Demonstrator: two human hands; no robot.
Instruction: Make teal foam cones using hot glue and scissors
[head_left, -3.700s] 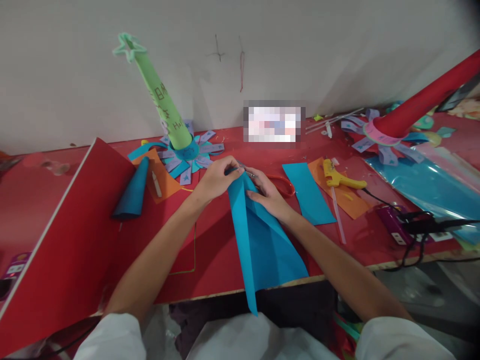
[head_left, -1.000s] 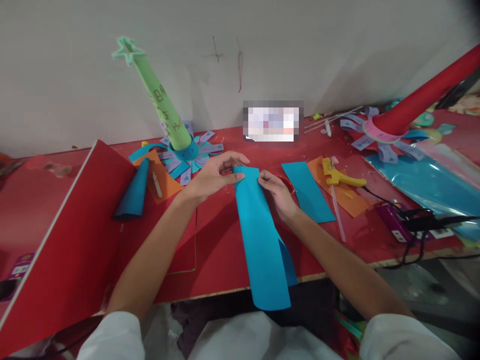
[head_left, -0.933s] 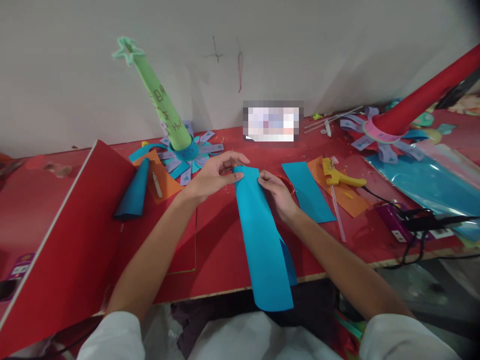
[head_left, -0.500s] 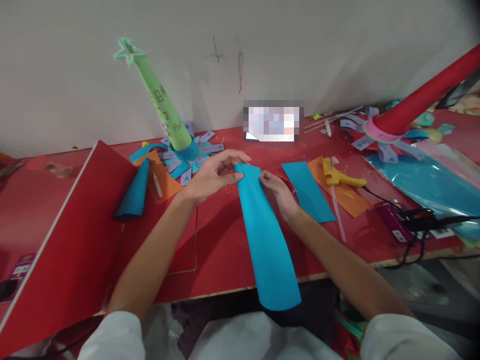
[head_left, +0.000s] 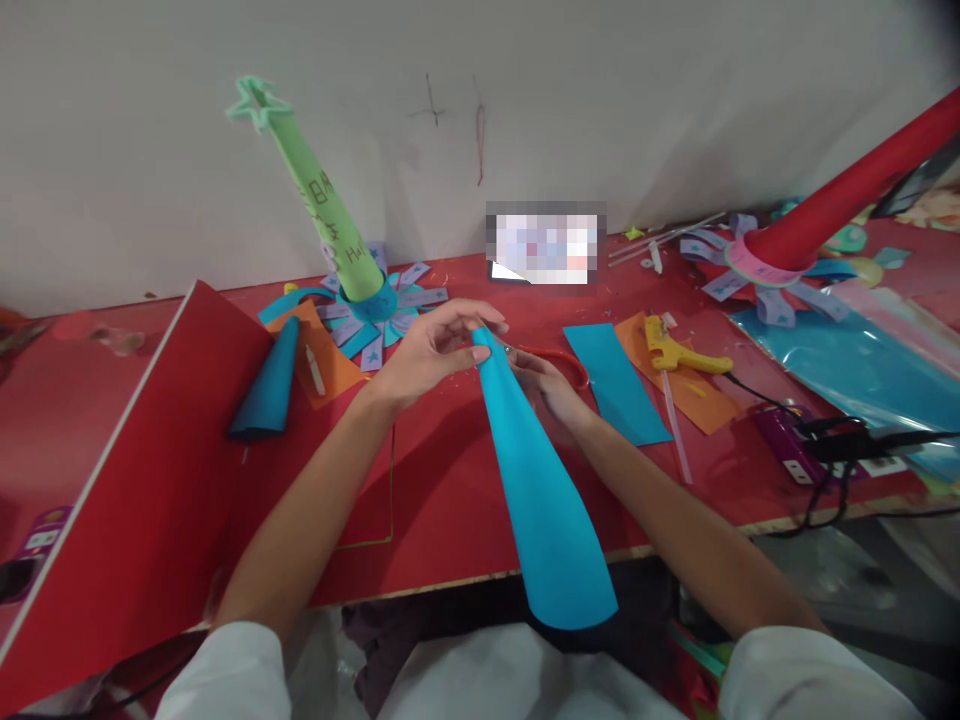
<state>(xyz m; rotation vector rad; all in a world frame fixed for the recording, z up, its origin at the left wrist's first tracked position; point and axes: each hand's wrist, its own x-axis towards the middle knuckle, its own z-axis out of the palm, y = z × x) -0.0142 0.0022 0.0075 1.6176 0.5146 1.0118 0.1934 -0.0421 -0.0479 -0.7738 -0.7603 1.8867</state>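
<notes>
A long blue paper sheet (head_left: 544,500) slants from my hands down past the table's front edge, its far end narrowed and curled inward. My left hand (head_left: 442,350) pinches that narrow end between thumb and fingers. On the other side, my right hand (head_left: 551,385) has its fingers closed at the paper's right edge, partly hidden behind it. Red-handled scissors (head_left: 566,360) lie on the table just behind my right hand. To the right is a flat blue paper piece (head_left: 619,385). A finished blue paper cone (head_left: 274,385) stands on the left.
A yellow glue gun (head_left: 686,350) lies on orange paper (head_left: 709,400), its cable running right. Behind stands a green paper cone (head_left: 330,200) with a star top. A red board (head_left: 150,470) is propped at left. A phone-like screen, blurred (head_left: 544,245), leans by the wall.
The paper's narrow end has curled tighter into a point, and its wide lower end has swung slightly right. My right fingers have shifted behind the paper; more of the scissors shows.
</notes>
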